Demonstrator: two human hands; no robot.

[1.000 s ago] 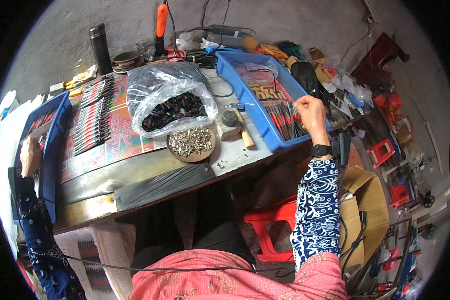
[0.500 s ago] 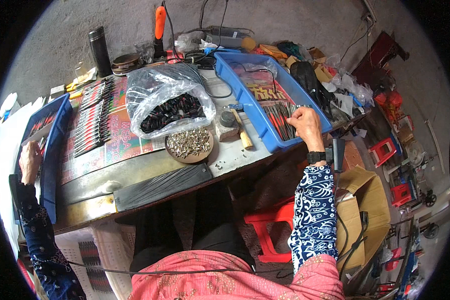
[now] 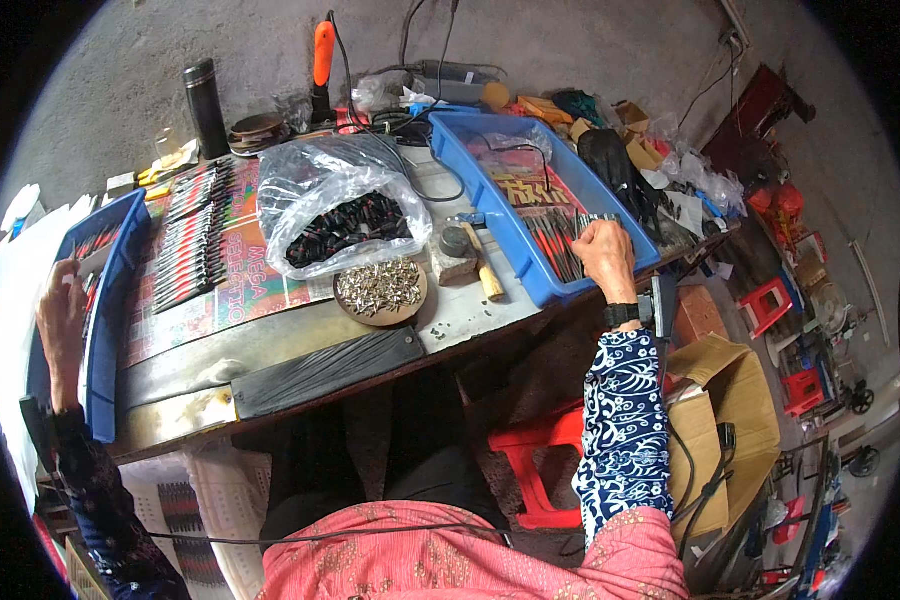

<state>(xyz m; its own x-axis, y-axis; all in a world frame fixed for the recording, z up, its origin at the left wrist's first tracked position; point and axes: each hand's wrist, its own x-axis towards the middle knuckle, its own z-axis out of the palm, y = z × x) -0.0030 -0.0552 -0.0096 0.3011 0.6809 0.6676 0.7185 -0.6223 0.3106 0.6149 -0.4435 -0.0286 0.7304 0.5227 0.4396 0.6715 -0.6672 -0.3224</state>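
Note:
My right hand [image 3: 607,255] reaches into the near end of the right blue tray [image 3: 505,235], fingers bent and pinched together at slim red-and-dark rods [image 3: 553,240]. Whatever sits between these fingertips is hidden. At the far left, my left hand [image 3: 62,315] is at the left blue tray [image 3: 102,350], its fingers curled over similar slim red-and-black pieces [image 3: 92,243]; what they grip is too small to make out. Between the trays, rows of slim red-and-black pieces [image 3: 190,250] lie on a printed sheet.
A clear plastic bag [image 3: 320,170] of black parts lies mid-table, behind a round dish of small metal pieces [image 3: 378,290]. Right of it are a metal block [image 3: 454,262] and a wooden-handled hammer [image 3: 489,278]. A dark flask [image 3: 205,108] stands at the back; a red stool [image 3: 535,470] is below.
My left hand has moved slightly farther away along the left tray, its wrist lifting. My right hand has shifted a little toward me and left, still at the rods.

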